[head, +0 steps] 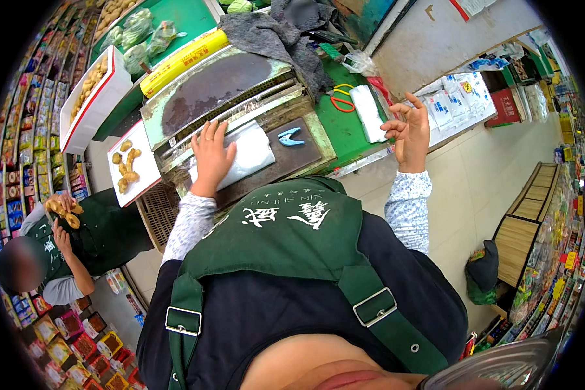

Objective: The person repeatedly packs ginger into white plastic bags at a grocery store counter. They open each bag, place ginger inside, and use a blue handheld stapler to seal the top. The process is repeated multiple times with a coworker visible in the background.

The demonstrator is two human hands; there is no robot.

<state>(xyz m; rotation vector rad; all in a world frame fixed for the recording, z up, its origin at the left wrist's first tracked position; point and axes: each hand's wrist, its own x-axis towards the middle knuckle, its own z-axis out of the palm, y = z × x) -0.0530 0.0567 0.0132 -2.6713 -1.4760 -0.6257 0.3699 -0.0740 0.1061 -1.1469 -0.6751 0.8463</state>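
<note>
My left hand rests with its fingers apart on the near edge of a wrapping machine, over some white plastic film or bags. To the right of these, a light-blue cutter lies on the machine's dark plate. Raised past the green counter's right end, my right hand has loosely bent fingers and nothing visible in it. Left of that hand are a white plastic roll and scissors with red and yellow handles. A yellow roll lies behind the machine.
On the left, a co-worker holds ginger roots. More ginger lies on a white board beside the machine, near a white box of roots. Grey cloth covers the machine's back corner. Packets lie at right; a wooden shelf stands beyond.
</note>
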